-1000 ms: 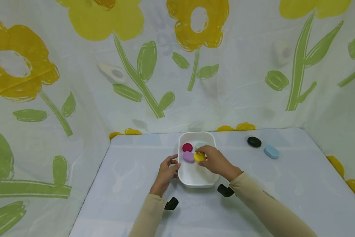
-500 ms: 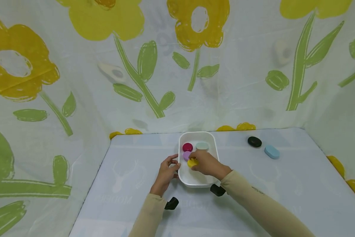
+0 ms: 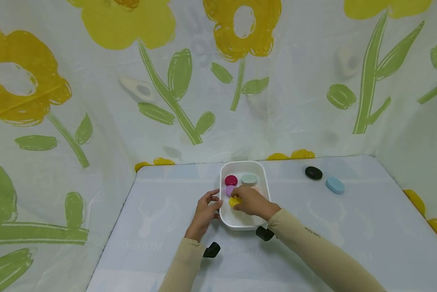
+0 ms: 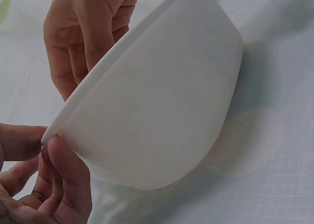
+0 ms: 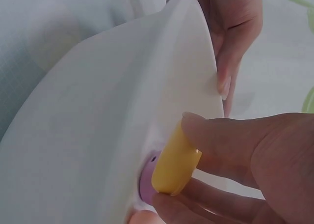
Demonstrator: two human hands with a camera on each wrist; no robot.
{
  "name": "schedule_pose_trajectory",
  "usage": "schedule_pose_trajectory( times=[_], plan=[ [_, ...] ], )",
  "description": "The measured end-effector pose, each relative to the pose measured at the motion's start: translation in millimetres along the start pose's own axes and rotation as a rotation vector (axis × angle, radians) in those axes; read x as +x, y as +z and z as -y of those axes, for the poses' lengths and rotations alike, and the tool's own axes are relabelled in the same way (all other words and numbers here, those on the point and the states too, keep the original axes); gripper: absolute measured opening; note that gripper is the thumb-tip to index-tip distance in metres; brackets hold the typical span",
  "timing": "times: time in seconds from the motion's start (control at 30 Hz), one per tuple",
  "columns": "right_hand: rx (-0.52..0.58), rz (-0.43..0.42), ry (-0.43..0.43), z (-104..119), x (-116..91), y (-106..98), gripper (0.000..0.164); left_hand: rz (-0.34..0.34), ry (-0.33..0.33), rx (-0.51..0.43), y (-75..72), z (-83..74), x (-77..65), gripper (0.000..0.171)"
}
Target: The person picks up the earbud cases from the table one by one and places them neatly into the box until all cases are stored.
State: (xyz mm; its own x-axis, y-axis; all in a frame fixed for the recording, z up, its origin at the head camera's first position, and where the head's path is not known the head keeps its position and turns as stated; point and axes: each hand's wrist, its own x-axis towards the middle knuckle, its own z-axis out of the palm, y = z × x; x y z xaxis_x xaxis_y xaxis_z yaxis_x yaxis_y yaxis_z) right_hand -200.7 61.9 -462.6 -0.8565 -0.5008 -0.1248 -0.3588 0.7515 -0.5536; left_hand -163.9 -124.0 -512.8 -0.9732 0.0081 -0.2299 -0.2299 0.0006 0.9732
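Observation:
My left hand (image 3: 204, 211) is at the left side of a white rectangular container (image 4: 157, 101), thumb and finger pinching its rim in the left wrist view. Inside the container, my right hand (image 3: 253, 201) grips a yellow rounded, thick oval piece (image 5: 176, 160) between thumb and fingers. Beside it lies a lilac piece (image 5: 148, 179), partly covered by the yellow one in the right wrist view. A round crimson piece (image 3: 231, 180) and a pale mint oval (image 3: 249, 179) rest toward the back. A pale pink edge (image 3: 255, 188) shows behind my right hand, mostly hidden.
On the table (image 3: 160, 239), right of the container, lie a glossy black oval piece (image 3: 313, 172) and a light blue oval piece (image 3: 335, 185). A flower-printed cloth (image 3: 295, 121) hangs behind and at both sides. A dark wrist device (image 3: 212, 250) sits below my left wrist.
My right hand has moved the yellow piece left and slightly nearer within the container, uncovering the mint oval. My left hand has kept its place at the rim.

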Motion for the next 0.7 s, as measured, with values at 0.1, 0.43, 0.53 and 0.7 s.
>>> schedule_pose_trajectory(
  times=[0.1,0.43,0.53,0.7],
  plan=[
    [0.022,0.007,0.017,-1,-1,-1,0.037,-0.002,-0.001,0.003,1.1,-0.2,0.1,0.049],
    [0.194,-0.077,0.014,-18,-25,-19,0.034,-0.015,-0.008,0.015,4.1,-0.3,-0.1,0.049],
    [0.236,-0.162,0.011,-32,-38,-27,0.035,-0.018,-0.014,0.023,4.1,-1.3,-0.9,0.048],
    [0.237,-0.319,0.045,-65,-60,-40,0.035,-0.027,-0.027,0.029,2.6,-0.7,-0.4,0.046]
  ],
)
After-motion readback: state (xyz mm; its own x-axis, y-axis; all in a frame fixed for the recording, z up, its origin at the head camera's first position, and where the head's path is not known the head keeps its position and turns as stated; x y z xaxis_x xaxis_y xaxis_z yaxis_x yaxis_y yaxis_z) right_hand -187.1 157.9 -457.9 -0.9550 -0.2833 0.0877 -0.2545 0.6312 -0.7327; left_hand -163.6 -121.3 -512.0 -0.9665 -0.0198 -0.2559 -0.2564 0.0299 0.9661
